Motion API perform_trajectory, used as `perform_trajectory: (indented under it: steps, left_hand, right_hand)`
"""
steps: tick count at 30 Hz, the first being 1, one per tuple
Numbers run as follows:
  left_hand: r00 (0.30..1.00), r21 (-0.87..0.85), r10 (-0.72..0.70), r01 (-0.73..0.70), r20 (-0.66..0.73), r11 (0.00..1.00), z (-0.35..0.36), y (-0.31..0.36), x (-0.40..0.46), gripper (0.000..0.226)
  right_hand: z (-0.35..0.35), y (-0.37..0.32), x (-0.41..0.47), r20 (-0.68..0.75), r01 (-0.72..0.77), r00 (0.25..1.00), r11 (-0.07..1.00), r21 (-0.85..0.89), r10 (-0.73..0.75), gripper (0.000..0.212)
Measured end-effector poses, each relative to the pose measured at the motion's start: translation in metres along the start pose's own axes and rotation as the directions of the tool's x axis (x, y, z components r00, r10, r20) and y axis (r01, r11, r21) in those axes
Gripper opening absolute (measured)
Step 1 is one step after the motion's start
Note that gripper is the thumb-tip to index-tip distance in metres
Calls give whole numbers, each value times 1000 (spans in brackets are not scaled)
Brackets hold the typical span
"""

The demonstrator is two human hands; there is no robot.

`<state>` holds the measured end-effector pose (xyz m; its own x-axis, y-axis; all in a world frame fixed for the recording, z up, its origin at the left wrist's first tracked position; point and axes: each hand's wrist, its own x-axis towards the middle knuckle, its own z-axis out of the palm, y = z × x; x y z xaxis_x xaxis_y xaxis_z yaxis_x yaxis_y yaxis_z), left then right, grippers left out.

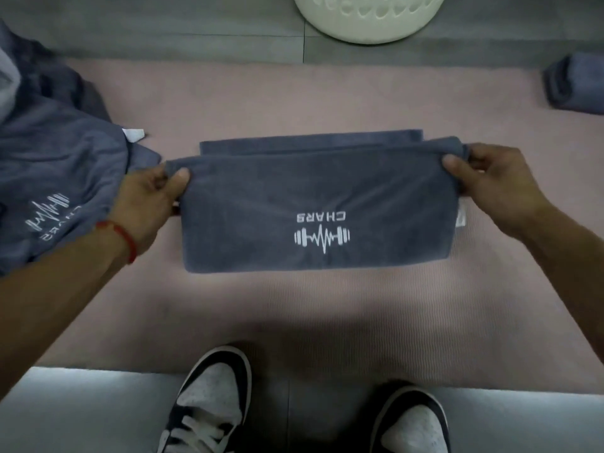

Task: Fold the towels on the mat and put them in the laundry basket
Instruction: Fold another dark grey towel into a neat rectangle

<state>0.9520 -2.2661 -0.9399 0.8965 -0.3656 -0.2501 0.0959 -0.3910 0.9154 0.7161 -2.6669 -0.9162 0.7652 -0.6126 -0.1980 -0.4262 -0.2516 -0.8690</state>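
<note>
- Mat (327,93), pink and ribbed, lies on grey floor tiles and carries the work
- Heap (55,158) waits unfolded at left
- Towel (310,197) lies mid-mat, near half being laid over the far half
- Basket (369,18) stands beyond the mat
- Left hand (150,197) and right hand (496,181) each pinch an end, keeping the edge taut for a square fold

Folded towel (318,204) lying mid-mat (294,308), pinched at its far corners by left hand (147,197) and right hand (493,181). Heaped towels (55,158) left of it, overlapping the mat's left edge. Rolled towel (573,83) far right. Laundry basket (369,18) behind, on the floor (163,24) beyond the mat. Shoes (212,403) in front, at the near edge
</note>
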Motion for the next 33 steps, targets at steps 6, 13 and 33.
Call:
perform_trajectory:
  steps: [6,13,33]
  left_hand:
    - [984,148,-122,141,-126,979,16,-11,88,23]
    - [965,379,-146,223,-220,898,29,-16,112,20]
    - [926,883,187,-372,329,286,81,-55,59,64]
  right_hand:
    - [25,12,83,-105,-91,992,972,-216,70,20]
    - [50,26,110,-177,-108,984,862,-495,22,35]
    - [85,78,39,-38,-9,999,557,-830,-39,74]
